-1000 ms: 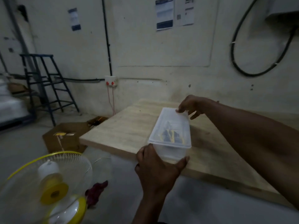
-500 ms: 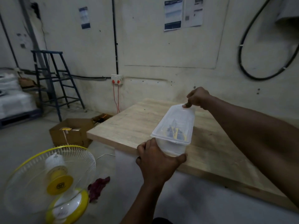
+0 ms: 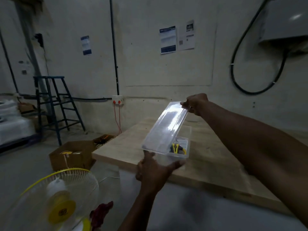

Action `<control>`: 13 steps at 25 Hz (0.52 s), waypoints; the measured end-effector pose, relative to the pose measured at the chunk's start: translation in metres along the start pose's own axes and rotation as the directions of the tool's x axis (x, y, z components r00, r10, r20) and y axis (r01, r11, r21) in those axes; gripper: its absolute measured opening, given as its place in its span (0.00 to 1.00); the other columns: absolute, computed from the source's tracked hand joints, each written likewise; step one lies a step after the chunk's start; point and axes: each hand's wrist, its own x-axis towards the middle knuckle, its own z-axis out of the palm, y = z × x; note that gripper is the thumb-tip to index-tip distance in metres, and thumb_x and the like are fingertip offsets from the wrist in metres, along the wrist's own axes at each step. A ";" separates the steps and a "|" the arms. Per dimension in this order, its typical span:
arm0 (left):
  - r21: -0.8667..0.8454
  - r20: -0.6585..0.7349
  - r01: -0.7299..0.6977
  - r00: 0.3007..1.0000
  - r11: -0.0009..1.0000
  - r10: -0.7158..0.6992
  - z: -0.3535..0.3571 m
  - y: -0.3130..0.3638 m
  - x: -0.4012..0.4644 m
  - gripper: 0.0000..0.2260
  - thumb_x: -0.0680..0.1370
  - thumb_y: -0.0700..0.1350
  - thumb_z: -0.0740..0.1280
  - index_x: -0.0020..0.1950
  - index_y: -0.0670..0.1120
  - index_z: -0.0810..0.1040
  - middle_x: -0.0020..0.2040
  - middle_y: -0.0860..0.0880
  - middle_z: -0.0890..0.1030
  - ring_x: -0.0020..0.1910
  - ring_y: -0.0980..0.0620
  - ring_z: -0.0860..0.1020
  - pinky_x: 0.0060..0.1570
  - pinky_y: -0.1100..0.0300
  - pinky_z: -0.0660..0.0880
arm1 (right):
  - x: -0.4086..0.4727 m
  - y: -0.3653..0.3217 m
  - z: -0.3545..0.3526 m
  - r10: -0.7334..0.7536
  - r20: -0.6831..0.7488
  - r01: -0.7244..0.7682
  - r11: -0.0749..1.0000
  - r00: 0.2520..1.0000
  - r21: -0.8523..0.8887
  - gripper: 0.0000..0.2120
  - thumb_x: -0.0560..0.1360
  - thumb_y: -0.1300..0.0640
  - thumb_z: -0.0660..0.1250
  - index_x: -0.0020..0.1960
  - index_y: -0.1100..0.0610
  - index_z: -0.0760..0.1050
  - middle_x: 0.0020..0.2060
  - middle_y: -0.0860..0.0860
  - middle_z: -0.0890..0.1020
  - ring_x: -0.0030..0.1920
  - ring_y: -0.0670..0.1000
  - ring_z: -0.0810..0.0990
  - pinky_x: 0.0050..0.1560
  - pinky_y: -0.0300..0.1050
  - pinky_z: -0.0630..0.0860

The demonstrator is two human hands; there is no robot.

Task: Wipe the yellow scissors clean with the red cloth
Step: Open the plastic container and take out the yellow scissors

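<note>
Item: clear plastic storage box, standing on the wooden table near its front edge.

Lid: clear plastic lid, tilted up at the far end, near end at the box rim; box partly uncovered.

Right hand: above the far end of the box, fingers pinched on the raised far edge of the lid.

Left hand: at the near end of the box, fingers and thumb spread round the near wall, bracing it; the fingertips also appear to touch the lid's lower edge.

Contents: yellow scissors, lying inside the box toward its near right corner, only partly seen past the lid; other contents too indistinct to name.

Red cloth: not on the table; it lies crumpled on the floor, left of and below the box, just beside the yellow pedestal fan.

Step in hand, as judged: opening the box to reach the scissors; no wiping begun.

Next move calls for: taking the lid fully clear and setting it aside, lifting the scissors out by the handles, then fetching the cloth from the floor, which likely means a reach down to the left.
</note>
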 end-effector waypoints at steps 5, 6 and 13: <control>-0.183 -0.153 -0.073 0.987 0.980 0.045 -0.055 0.009 0.007 0.64 0.56 0.85 0.62 0.84 0.54 0.49 0.74 0.54 0.71 0.76 0.46 0.60 0.73 0.35 0.59 | -0.040 -0.025 -0.002 -0.174 -0.111 0.194 0.960 0.978 0.201 0.16 0.66 0.74 0.79 0.43 0.56 0.81 0.49 0.60 0.86 0.46 0.59 0.88 0.43 0.60 0.87; -0.200 -0.202 -0.088 0.978 0.976 0.047 -0.067 0.014 0.011 0.59 0.59 0.84 0.61 0.83 0.54 0.54 0.73 0.52 0.72 0.75 0.44 0.62 0.72 0.33 0.62 | -0.052 -0.029 0.000 -0.227 -0.097 0.244 0.940 0.969 0.237 0.17 0.67 0.74 0.79 0.46 0.55 0.82 0.51 0.57 0.85 0.48 0.59 0.87 0.43 0.59 0.87; -0.808 0.171 0.202 0.979 0.554 -0.108 -0.150 0.070 0.033 0.42 0.67 0.79 0.65 0.67 0.48 0.69 0.61 0.36 0.79 0.59 0.36 0.80 0.59 0.31 0.75 | -0.175 -0.011 0.060 -0.899 0.194 0.899 0.420 0.392 0.128 0.20 0.66 0.72 0.77 0.53 0.56 0.84 0.48 0.49 0.87 0.49 0.43 0.86 0.49 0.42 0.84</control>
